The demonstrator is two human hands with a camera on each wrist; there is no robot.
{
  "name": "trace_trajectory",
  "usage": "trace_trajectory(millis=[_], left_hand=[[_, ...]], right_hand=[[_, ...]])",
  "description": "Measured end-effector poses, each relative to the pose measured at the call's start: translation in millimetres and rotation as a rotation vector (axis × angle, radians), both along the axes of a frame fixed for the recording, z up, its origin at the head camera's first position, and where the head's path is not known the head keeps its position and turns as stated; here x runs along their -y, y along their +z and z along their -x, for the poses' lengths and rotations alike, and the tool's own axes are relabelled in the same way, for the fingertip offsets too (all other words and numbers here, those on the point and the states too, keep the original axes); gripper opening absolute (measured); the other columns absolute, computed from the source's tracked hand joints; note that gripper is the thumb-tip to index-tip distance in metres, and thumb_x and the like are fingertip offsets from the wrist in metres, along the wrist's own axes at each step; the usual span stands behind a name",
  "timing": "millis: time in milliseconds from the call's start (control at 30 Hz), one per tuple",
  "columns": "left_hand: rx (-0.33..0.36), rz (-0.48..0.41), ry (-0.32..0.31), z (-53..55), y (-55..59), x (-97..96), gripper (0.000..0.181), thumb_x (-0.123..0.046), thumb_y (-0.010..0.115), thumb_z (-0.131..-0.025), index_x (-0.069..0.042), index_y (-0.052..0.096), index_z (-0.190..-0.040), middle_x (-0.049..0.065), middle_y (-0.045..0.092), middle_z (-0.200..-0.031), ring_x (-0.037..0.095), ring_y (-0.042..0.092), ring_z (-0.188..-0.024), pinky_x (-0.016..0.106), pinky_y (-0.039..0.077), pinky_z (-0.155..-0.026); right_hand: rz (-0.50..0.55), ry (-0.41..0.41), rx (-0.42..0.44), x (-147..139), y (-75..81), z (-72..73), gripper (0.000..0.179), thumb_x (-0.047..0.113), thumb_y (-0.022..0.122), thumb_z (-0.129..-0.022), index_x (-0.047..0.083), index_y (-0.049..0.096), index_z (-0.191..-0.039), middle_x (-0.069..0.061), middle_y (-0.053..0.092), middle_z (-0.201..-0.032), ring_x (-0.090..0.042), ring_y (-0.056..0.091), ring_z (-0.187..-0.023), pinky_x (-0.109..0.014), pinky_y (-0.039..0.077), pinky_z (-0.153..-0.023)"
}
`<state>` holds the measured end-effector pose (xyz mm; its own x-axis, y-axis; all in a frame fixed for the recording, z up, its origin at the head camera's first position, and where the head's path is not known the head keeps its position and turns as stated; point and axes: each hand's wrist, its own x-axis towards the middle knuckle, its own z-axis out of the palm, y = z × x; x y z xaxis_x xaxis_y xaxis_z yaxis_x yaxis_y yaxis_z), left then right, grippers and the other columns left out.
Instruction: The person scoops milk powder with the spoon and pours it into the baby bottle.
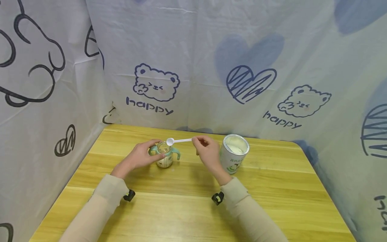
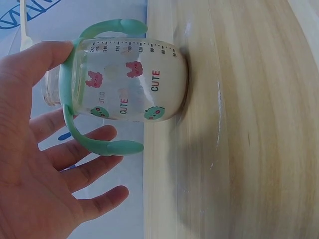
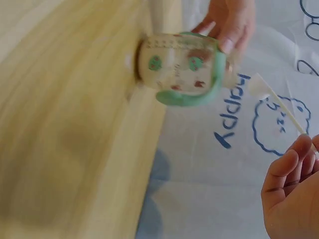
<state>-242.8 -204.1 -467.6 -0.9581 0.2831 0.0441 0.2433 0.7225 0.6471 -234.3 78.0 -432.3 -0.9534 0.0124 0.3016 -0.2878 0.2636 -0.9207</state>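
Observation:
A clear baby bottle (image 1: pixel 164 163) with a mint-green collar and two handles stands uncapped on the table, whitish contents in its lower part. My left hand (image 1: pixel 139 156) holds it at the collar between thumb and forefinger; in the left wrist view the other fingers (image 2: pixel 102 204) spread beside a handle (image 2: pixel 117 148). With my right hand (image 1: pixel 208 152) I pinch the end of the long handle of a white scoop (image 1: pixel 170 142). The scoop's bowl hangs over the bottle's mouth, tilted in the right wrist view. Beside the right hand stands an open milk powder can (image 1: pixel 234 161).
Pale powder (image 1: pixel 235 148) shows inside the can. Underneath everything is a wooden table (image 1: pixel 181 211), its back edge close behind the bottle and can. A printed cloth (image 1: pixel 196 43) hangs behind the table and along both sides.

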Motion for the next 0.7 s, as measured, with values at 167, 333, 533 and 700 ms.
trace_trajectory(millis=[167, 333, 533, 700], left_hand=[[0.002, -0.001, 0.003, -0.4, 0.0, 0.3, 0.078, -0.055, 0.074, -0.094, -0.014, 0.050, -0.156, 0.024, 0.060, -0.149, 0.048, 0.054, -0.141, 0.064, 0.043, -0.117], [0.004, -0.002, 0.000, 0.1, -1.3, -0.7, 0.079, -0.057, 0.073, -0.094, -0.014, 0.049, -0.157, 0.025, 0.059, -0.150, 0.048, 0.053, -0.141, 0.065, 0.043, -0.118], [0.009, -0.004, 0.000, -0.2, -0.6, -1.4, 0.081, -0.058, 0.072, -0.095, -0.013, 0.048, -0.157, 0.025, 0.059, -0.150, 0.049, 0.053, -0.140, 0.067, 0.043, -0.117], [0.017, -0.008, 0.001, 0.0, -0.1, -1.8, 0.082, -0.059, 0.072, -0.094, -0.013, 0.048, -0.158, 0.027, 0.057, -0.151, 0.051, 0.052, -0.141, 0.068, 0.042, -0.116]], right_hand=[[0.096, -0.069, -0.068, -19, 16.0, 3.3, 0.017, 0.013, 0.070, -0.098, -0.001, 0.079, -0.100, 0.007, 0.060, -0.058, -0.007, 0.056, -0.051, -0.021, 0.046, -0.052], [0.149, -0.181, -0.061, -51, 32.0, 5.1, 0.020, 0.016, 0.068, -0.098, -0.001, 0.079, -0.098, 0.010, 0.060, -0.058, -0.006, 0.055, -0.051, -0.019, 0.048, -0.050], [0.169, -0.345, -0.043, -88, 42.1, 8.3, 0.015, 0.015, 0.067, -0.094, 0.003, 0.077, -0.093, 0.012, 0.059, -0.055, -0.004, 0.054, -0.050, -0.017, 0.046, -0.049], [0.165, -0.446, -0.049, -115, 41.0, 7.3, 0.012, 0.012, 0.067, -0.092, 0.009, 0.074, -0.083, 0.014, 0.057, -0.053, -0.002, 0.053, -0.048, -0.015, 0.043, -0.046]])
